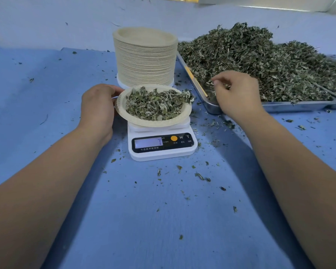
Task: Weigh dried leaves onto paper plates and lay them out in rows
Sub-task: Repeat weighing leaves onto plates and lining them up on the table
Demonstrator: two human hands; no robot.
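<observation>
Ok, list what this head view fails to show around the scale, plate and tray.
Head view throughout.
Display of the white digital scale: digits washed out by glare.
Fingertips of the left hand: behind the round beige paper plate rim, grip unclear.
Palm of the right hand: turned away, any pinched leaves unseen.
Right end of the silver metal tray: cut by the frame edge; floor buried under the dried green leaf pile.

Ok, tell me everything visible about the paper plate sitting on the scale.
The paper plate is round, beige and shallow with a raised rim, apparently pressed paper. It rests on the white digital scale, overhanging its platform, and holds a heap of dried leaves. The left hand holds its left rim.
</observation>
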